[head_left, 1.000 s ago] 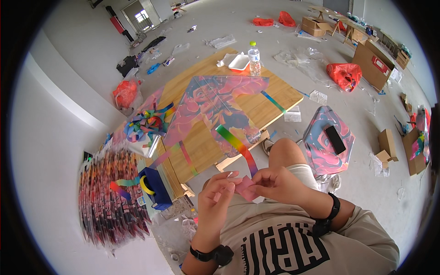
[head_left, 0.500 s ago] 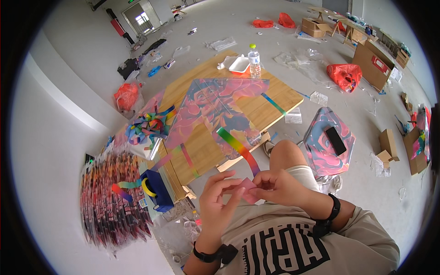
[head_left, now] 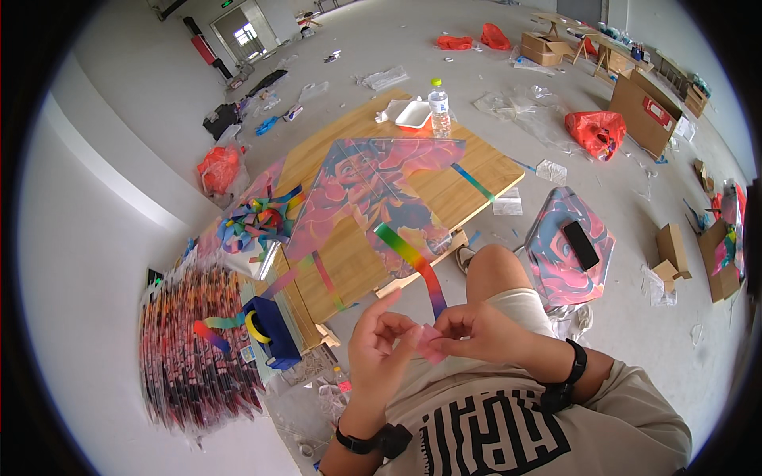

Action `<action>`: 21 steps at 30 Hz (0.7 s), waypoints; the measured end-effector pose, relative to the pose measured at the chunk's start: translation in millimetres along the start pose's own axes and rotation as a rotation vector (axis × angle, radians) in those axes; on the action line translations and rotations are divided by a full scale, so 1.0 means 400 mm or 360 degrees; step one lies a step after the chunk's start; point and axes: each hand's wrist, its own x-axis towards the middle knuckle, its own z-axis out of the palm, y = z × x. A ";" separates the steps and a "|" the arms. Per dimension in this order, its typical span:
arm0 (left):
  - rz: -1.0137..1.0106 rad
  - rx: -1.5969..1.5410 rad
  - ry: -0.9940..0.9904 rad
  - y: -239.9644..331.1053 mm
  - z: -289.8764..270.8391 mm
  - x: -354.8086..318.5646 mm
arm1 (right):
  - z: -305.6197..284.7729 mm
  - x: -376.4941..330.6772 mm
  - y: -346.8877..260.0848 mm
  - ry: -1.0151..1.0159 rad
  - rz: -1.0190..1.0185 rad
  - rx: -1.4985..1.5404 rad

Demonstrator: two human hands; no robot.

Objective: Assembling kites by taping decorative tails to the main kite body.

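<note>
A small pink piece (head_left: 431,349) of thin material, perhaps folded, is pinched between both hands above my lap. My left hand (head_left: 378,353) grips its left side between thumb and fingertips. From the right, my right hand (head_left: 482,335) pinches it with thumb and index finger. Just beyond the hands a rainbow-coloured ribbon (head_left: 414,258) runs over the table's near edge, its lower end reaching down behind my right hand. On the wooden table (head_left: 341,262) lies a large printed sheet (head_left: 361,178) in pink and dark blue, with coloured strips at its edges.
A tangle of coloured ribbons (head_left: 255,226) sits on the left, above stacked printed pieces (head_left: 194,341) and a blue tape dispenser (head_left: 274,337). A water bottle (head_left: 440,111) and white tray (head_left: 414,116) stand at the far end. A phone (head_left: 582,244) rests on a printed stool at right.
Both hands have drawn slightly closer around the pink piece, so less of it shows. My left index finger is more bent, and the right hand has dipped slightly.
</note>
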 end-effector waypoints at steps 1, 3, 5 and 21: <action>0.0020 0.0036 0.0033 -0.004 -0.004 -0.001 | 0.000 0.001 -0.002 0.0001 -0.0006 -0.0023; 0.0061 0.0104 0.0090 -0.017 -0.012 -0.001 | 0.001 0.002 0.012 -0.0026 0.0033 -0.0003; 0.0094 0.0229 0.0172 -0.024 -0.018 0.004 | 0.000 0.002 0.022 -0.0035 0.0060 0.0003; 0.0262 0.0353 -0.0070 0.021 -0.065 0.007 | -0.005 0.006 0.014 -0.0097 0.0022 0.0510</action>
